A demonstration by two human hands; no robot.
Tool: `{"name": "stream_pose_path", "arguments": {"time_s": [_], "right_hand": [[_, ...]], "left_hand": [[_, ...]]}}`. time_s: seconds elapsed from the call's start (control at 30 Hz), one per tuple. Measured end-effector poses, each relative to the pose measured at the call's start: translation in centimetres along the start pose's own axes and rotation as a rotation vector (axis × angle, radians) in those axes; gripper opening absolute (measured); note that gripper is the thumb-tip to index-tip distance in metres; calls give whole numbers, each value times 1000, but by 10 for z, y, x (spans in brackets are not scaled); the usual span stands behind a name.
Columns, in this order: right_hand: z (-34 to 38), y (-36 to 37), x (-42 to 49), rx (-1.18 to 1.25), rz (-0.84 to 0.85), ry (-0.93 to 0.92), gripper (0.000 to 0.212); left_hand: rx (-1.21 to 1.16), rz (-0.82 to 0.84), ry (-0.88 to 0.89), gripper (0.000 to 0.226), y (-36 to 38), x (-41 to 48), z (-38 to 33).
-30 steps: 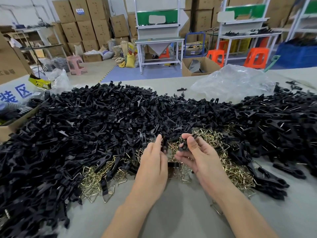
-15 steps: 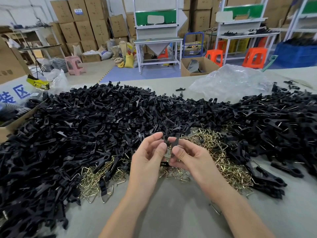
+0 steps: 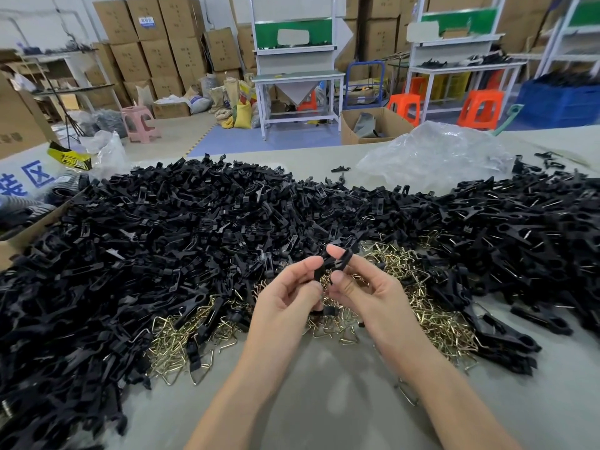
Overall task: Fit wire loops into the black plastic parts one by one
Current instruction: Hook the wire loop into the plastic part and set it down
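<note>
White sign [image 3: 22,172], far left: blue characters "装区". Yellow-black pack [image 3: 69,160]: lettering blurred, unreadable. Blue label [image 3: 147,22] on stacked carton: illegible.

A factory workshop: stacked cartons [image 3: 156,37], workbenches [image 3: 297,76], heaped parts [image 3: 162,238].
</note>
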State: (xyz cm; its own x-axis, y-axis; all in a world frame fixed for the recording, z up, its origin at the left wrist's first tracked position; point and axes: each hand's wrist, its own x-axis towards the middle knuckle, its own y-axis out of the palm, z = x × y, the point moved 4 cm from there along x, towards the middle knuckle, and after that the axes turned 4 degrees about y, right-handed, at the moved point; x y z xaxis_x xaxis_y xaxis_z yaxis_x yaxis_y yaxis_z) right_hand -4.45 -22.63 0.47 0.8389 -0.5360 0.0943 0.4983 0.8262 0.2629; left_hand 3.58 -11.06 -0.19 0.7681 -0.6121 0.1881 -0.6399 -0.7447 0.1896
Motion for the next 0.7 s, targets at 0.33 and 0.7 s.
{"name": "stream_pose_path", "arguments": {"time_s": [0.33, 0.7], "right_hand": [[1, -1, 1, -113, -4, -3, 39], [-2, 1, 0, -35, 93, 86, 29]], "left_hand": [[186, -54, 133, 18, -1, -2, -10], [248, -51, 109, 22, -3, -1, -8]]}}
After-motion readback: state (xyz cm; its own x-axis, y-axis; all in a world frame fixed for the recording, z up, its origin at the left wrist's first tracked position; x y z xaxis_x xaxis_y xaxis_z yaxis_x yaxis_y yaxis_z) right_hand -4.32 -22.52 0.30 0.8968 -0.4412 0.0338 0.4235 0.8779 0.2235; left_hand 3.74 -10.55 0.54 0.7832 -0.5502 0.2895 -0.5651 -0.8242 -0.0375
